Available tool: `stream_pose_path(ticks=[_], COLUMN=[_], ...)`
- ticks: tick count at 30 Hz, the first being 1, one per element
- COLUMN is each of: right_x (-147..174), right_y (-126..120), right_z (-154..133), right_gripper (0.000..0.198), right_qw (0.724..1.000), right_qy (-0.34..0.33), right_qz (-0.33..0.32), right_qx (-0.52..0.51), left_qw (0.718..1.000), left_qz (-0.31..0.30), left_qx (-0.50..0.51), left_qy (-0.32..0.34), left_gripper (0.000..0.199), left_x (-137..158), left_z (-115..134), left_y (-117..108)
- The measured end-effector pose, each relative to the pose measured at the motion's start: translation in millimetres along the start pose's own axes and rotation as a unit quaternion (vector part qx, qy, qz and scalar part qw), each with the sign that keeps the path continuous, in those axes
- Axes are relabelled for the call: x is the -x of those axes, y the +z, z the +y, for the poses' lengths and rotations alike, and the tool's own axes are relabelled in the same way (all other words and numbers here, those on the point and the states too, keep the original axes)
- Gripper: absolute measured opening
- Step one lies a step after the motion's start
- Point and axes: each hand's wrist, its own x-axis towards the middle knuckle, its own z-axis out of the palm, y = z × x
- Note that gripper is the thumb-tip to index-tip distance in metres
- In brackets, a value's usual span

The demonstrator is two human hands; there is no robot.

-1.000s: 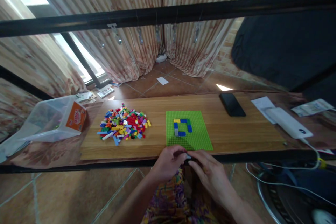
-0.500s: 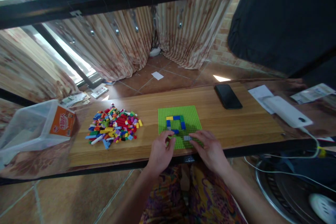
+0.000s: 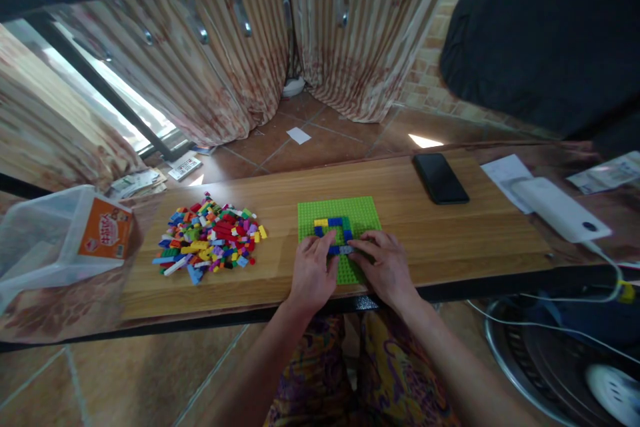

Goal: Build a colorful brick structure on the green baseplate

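Pinching the end of a gray brick (image 3: pixel 345 249), the right hand (image 3: pixel 386 265) has its thumb and finger close together. Just left of them, the left hand's (image 3: pixel 314 271) thumb and finger stay a little bit apart by a blue brick (image 3: pixel 333 250) — I can't tell if they grip it. Under the fingertips is a green board (image 3: pixel 369 212), with a yellow brick (image 3: pixel 321 222) just past the left ones. Farther left is a big brick pile (image 3: pixel 215 239) — and off right, a black phone (image 3: pixel 440 178).

"What's worn at the bottom centre of the frame?"
"Patterned trousers (image 3: pixel 400 370), yellow and purple with curling shapes."
"And the arms (image 3: pixel 435 327)?"
"Bare, like the left hand (image 3: pixel 314 272) and right hand (image 3: pixel 386 268)."
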Motion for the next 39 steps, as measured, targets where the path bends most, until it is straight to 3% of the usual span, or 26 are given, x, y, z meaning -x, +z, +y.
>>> stream_pose_path(ticks=[6,13,27,39], right_x=[0,2,-6,-19], right_y=[-3,-12,-8,-9], right_z=[-1,-1,-17,-11], right_gripper=[0.026,0.024,0.021,0.021], right_qw=[1.0,0.993,0.993,0.993], right_qy=[0.019,0.076,0.12,0.108], right_qz=[0.001,0.063,0.0,-0.052], right_qx=[-0.019,-0.064,0.006,0.018], left_qw=[1.0,1.0,1.0,1.0], left_qz=[-0.018,-0.01,0.003,-0.01], left_qx=[-0.008,-0.002,-0.016,-0.005], left_qy=[-0.007,-0.015,0.002,-0.007], left_gripper=[0.053,0.059,0.046,0.043], left_x=[-3,-3,-9,-11], left_z=[5,5,4,2], left_y=[6,9,10,11])
